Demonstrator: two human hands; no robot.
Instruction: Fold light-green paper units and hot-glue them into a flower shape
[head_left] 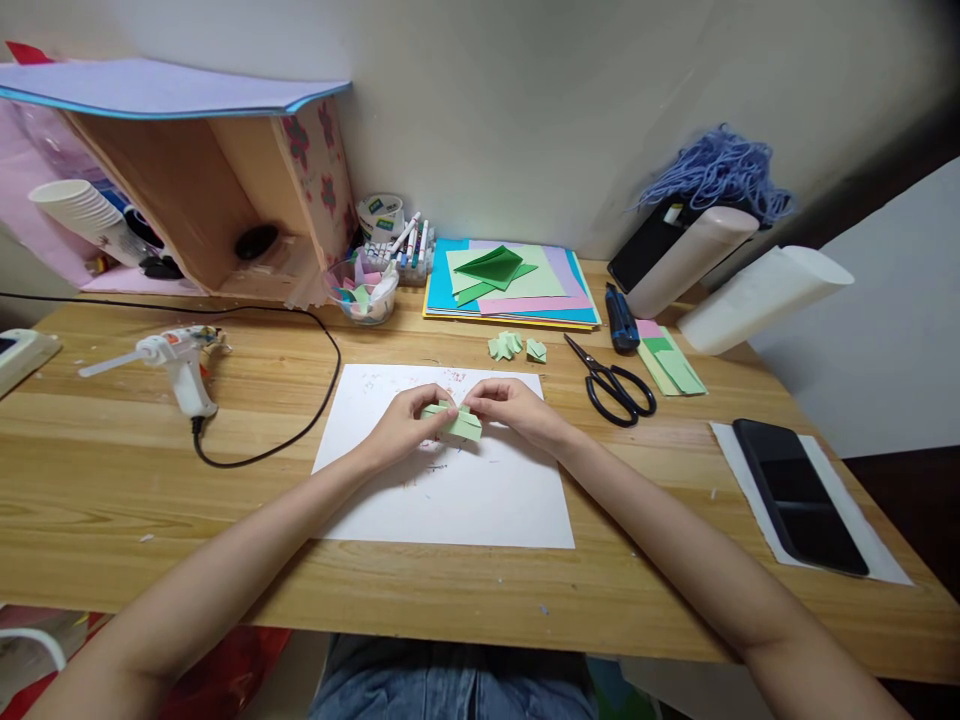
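Over a white sheet of paper point(450, 500), both hands are at a small folded piece of light green paper point(460, 426). My left hand point(409, 425) pinches its left side between thumb and fingers. My right hand point(514, 408) has its fingertips closed at the upper right edge of the same piece. Just beyond the sheet lie two more folded light green paper pieces, a larger one point(505, 346) and a smaller one point(536, 350). Black-handled scissors point(611, 383) rest to the right, blades partly apart.
At left lies a hot glue gun point(176, 365) with its black cord point(330, 390) looping toward the sheet. A stack of coloured paper point(559, 305), a cup of scraps point(367, 295) and an open box point(319, 180) stand behind. A utility knife point(621, 320) and phone point(799, 495) lie right.
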